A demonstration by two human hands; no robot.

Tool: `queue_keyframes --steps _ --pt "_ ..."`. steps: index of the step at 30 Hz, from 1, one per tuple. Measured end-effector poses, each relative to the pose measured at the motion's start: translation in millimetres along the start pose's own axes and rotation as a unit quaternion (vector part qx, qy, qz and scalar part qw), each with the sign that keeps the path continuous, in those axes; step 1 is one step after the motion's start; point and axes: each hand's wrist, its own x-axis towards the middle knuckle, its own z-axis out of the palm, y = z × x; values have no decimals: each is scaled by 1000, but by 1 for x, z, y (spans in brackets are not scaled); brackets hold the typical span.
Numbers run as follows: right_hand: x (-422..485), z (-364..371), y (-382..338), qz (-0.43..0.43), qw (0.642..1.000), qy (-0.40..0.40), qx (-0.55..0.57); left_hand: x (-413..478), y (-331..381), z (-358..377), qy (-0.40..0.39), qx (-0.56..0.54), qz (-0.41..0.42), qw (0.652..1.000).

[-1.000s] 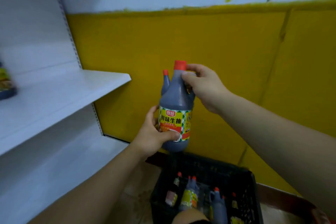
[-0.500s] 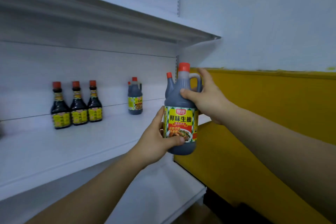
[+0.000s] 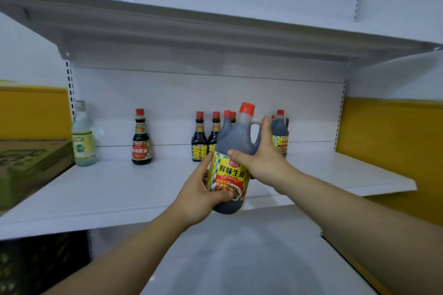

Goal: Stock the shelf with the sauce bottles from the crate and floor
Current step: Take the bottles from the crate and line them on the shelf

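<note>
I hold a large dark soy sauce jug (image 3: 236, 139) with a red cap and a yellow label in front of the white middle shelf (image 3: 119, 189). My left hand (image 3: 203, 189) grips its lower body and label. My right hand (image 3: 260, 160) grips its shoulder by the handle. A second red-capped bottle (image 3: 227, 117) shows just behind the jug; I cannot tell which hand holds it. On the shelf stand a single small sauce bottle (image 3: 142, 137), small dark bottles (image 3: 199, 137) behind the jug, and a larger jug (image 3: 280, 132) to the right.
A pale green bottle (image 3: 82, 135) stands at the shelf's left end beside a cardboard box (image 3: 28, 158). An upper shelf (image 3: 191, 29) hangs overhead. A lower shelf (image 3: 239, 254) lies below my arms. A yellow wall (image 3: 388, 141) borders the right side.
My view has swung left from the crate and yellow wall to face the shelf squarely. Both hands have carried the jug up in front of the middle shelf.
</note>
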Motion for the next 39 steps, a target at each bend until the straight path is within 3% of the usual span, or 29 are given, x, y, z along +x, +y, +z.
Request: queue_keyframes --steps 7,15,18,20,23,27,32,39 --pt "35 4 37 -13 999 7 41 38 -31 10 7 17 -12 1000" --pt "78 -73 104 24 997 70 0 125 -72 105 -69 37 -25 997" --pt "92 -106 138 40 995 91 -12 159 -80 137 -124 97 -56 986" --pt "101 -122 155 43 994 98 -9 175 -88 143 -145 219 -68 962" --pt "119 -148 186 39 992 119 11 200 -110 151 -188 418 -87 884" --pt "149 -170 219 31 993 114 17 216 -126 166 -218 537 -141 803" --pt "185 -174 252 30 991 111 -66 218 -137 167 -234 575 -142 771" --pt "233 -172 287 24 985 144 -95 215 -133 167 -246 585 -144 759"
